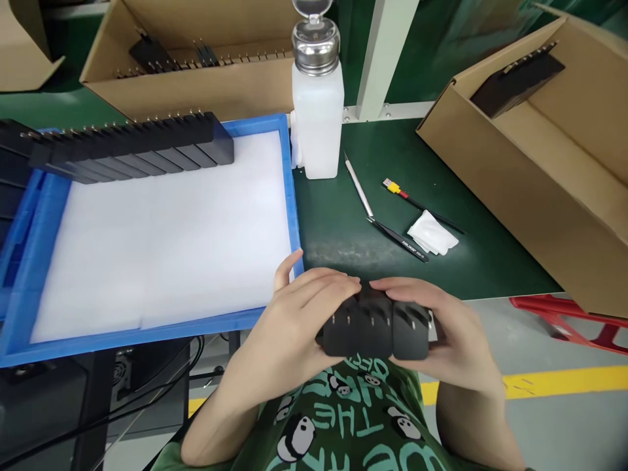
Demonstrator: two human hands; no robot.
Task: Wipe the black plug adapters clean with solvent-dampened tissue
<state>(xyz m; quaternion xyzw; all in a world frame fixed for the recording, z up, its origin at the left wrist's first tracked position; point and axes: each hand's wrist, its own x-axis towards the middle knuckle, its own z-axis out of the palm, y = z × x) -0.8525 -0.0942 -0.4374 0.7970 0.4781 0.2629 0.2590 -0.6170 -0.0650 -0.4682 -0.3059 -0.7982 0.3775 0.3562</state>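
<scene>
Both hands hold a short row of black plug adapters (pixel 375 330) pressed together, close to my chest and just off the table's front edge. My left hand (pixel 294 314) clasps the left end of the row, fingers curled over the top. My right hand (pixel 456 333) clasps the right end. Metal prongs show on the adapters' near faces. A blue tray (pixel 289 196) lined with white foam lies to the left, with a long row of the same black adapters (pixel 132 147) lined up along its far edge.
A white solvent dispenser bottle (pixel 318 111) stands beside the tray. Tweezers (pixel 397 239), a thin metal pick (pixel 358 190), a yellow-tipped tool (pixel 400 191) and a white wipe (pixel 432 233) lie on the green mat. Cardboard boxes (pixel 540 170) (pixel 196 85) with more adapters stand right and behind.
</scene>
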